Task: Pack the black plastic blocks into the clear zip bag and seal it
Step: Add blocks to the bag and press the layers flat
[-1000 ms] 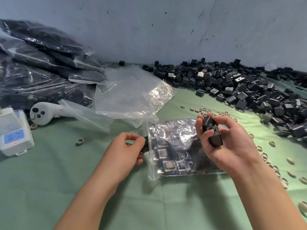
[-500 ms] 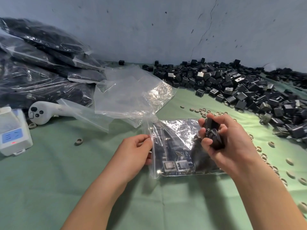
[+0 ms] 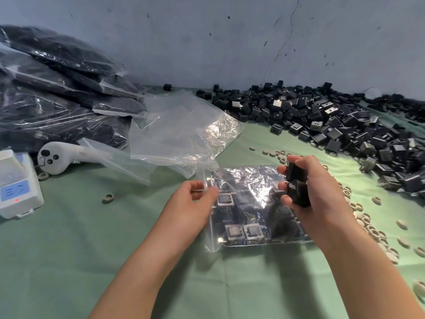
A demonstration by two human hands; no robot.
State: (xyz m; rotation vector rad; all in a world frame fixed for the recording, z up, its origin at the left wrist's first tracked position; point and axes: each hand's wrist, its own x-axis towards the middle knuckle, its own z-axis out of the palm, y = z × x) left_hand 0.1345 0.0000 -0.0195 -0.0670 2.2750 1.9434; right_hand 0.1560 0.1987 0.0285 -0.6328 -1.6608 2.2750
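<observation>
Pinches the mouth of the clear zip bag (image 3: 253, 194) with fingers of the left hand (image 3: 188, 206); grips black blocks (image 3: 296, 180) in curled fingers of the right hand (image 3: 322, 203).

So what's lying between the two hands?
The clear zip bag, partly filled with black blocks, lies on the green cloth between the left hand, pinching its edge, and the right hand, gripping loose blocks; the head view shows it.

A green cloth (image 3: 69, 261) covers the table below a cracked blue-grey wall (image 3: 207, 42). Far left lie stacked filled bags (image 3: 57, 88). Just beside them is a white controller (image 3: 59, 156), with a white device (image 3: 19, 194) at the left edge. Crumpled empty bags (image 3: 181, 132) lie mid-table, and beige rings (image 3: 368, 226) are scattered on the right.
</observation>
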